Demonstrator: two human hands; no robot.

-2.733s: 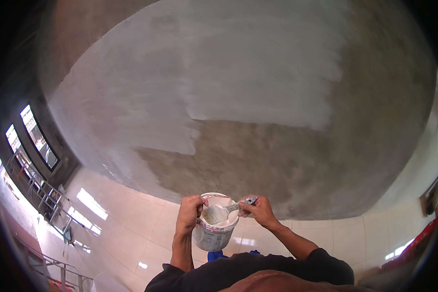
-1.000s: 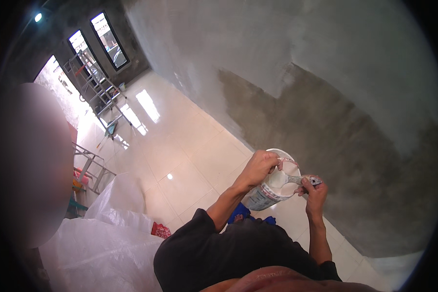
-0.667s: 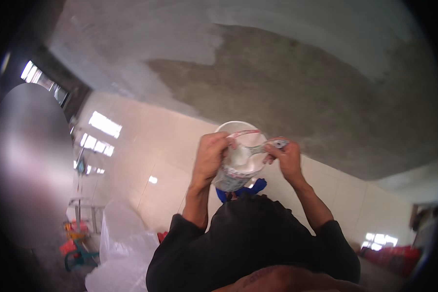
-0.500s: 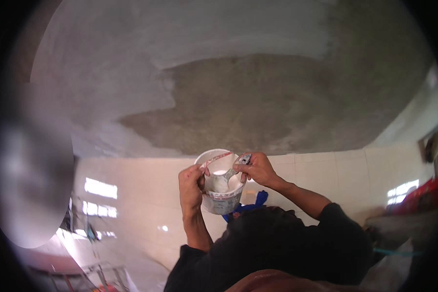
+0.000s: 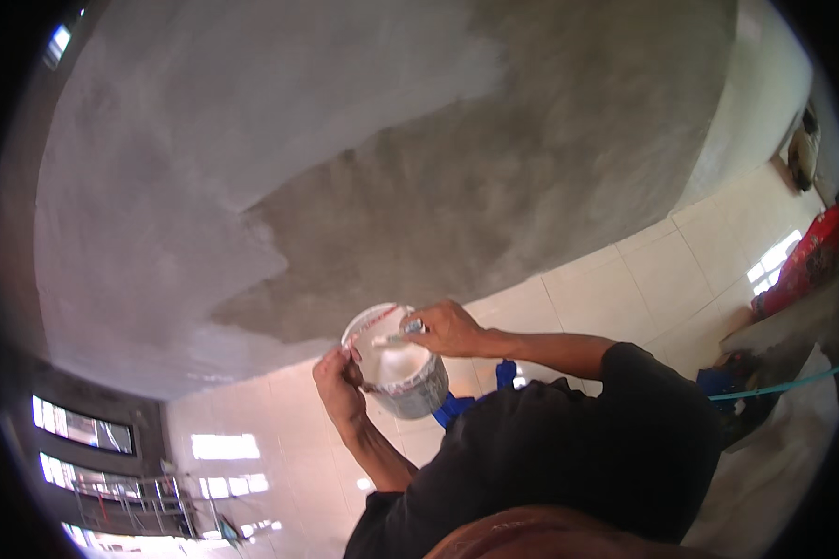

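Observation:
My left hand [image 5: 341, 384] is closed on the left side of a white plastic bucket [image 5: 418, 391], at its rim and thin reddish handle [image 5: 373, 321]. White, paint-like liquid [image 5: 402, 361] lies inside, and the outside is smeared grey. From the right, my right hand [image 5: 447, 329] reaches over the rim with its fingers wrapped round the handle of a paint-coated brush [image 5: 412, 326]. The brush's working end dips into the bucket, pale and hard to make out. Both hands are in front of my body, close to the wall.
A large wall [image 5: 252, 121] rises ahead, pale grey in part, with a darker brown-grey patch [image 5: 419, 214]. Glossy cream tiles [image 5: 587, 298] cover the floor. Metal scaffolding [image 5: 158, 498] stands at lower left near windows. A red bundle [image 5: 804, 261] and pale sheeting [image 5: 764, 484] lie at right.
My view has turned, so the wall and floor now slant. The bucket appears slightly lower and further left. My right hand and the brush have moved left over the bucket.

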